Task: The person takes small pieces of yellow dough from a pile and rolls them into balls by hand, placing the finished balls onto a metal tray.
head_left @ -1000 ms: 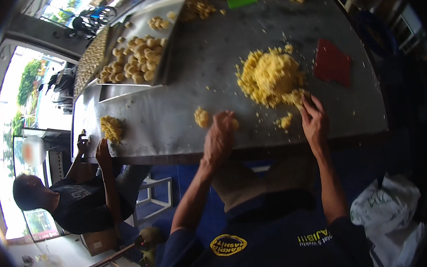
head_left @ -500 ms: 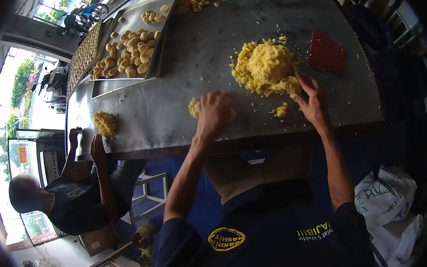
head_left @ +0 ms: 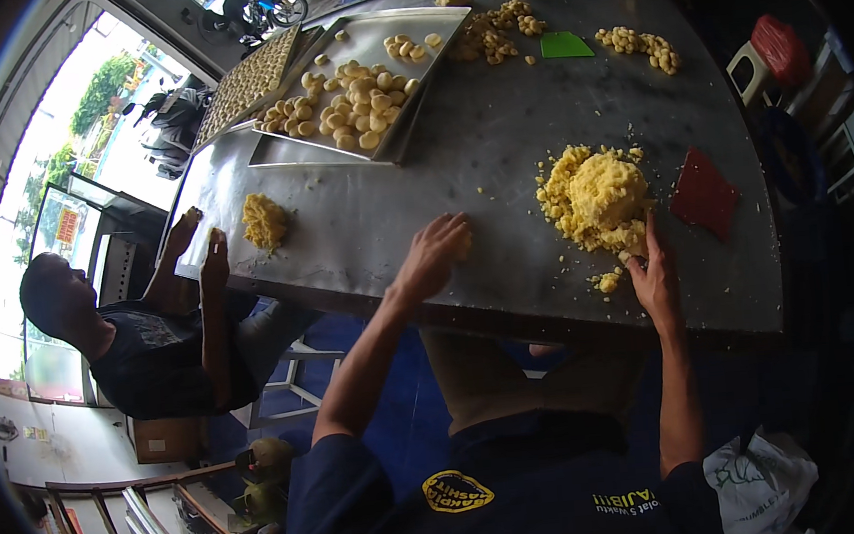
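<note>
Reading the clock from the left hand at its centre, with twelve toward the far side of the metal table (head_left: 372,206), a co-worker (head_left: 153,354) sits near nine, both hands raised by the table's edge. Toward half past ten stand rows of small pale pieces (head_left: 247,85). At about half past nine, by the co-worker, lies a small yellow heap (head_left: 263,223), and at eleven a metal tray (head_left: 370,51) carries loose round dough balls (head_left: 359,107).

The left hand (head_left: 433,251) is palm down over the table, fingers together; a pale lump (head_left: 465,247) peeps out at three o'clock, right by the fingertips. Whether the fingers grip it or merely cover it, I cannot tell.

Farther off, toward one, lies a flat green piece (head_left: 566,45). The crumbly yellow mound (head_left: 602,191) sits between two and three, with a small clump (head_left: 606,281) just below it at half past three. Past three, the right hand (head_left: 656,274) touches the mound's near edge, thumb parted from the fingers. At nearly three lies a red sheet (head_left: 705,195).

The step in hand looks like portioning from the mound while the left hand minds the lump. The next move probably calls for right thumb and fingers to pinch a modest bit, lifting it without scattering crumbs.
</note>
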### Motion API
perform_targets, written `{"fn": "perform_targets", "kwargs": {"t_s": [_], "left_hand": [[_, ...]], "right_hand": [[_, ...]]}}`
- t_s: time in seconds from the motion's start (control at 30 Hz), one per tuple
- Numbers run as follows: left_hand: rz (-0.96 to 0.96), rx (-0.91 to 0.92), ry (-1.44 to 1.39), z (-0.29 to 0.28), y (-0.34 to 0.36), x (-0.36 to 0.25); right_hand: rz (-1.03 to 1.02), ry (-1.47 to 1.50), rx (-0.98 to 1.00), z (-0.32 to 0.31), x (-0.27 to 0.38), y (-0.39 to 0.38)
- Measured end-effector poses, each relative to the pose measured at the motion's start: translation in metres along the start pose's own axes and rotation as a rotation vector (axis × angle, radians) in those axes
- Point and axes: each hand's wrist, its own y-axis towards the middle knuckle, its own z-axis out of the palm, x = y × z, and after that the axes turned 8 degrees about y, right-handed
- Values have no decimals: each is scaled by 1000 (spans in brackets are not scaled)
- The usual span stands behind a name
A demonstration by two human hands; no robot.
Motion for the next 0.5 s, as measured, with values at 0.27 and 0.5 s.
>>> {"fn": "perform_targets", "kwargs": {"t_s": [0.27, 0.5], "left_hand": [[-441, -101, -219, -15, -15, -9], [-514, -111, -709, -27, 22, -11]], "right_hand": [[62, 23, 3, -1, -14, 10], [-181, -248, 180, -30, -24, 32]]}}
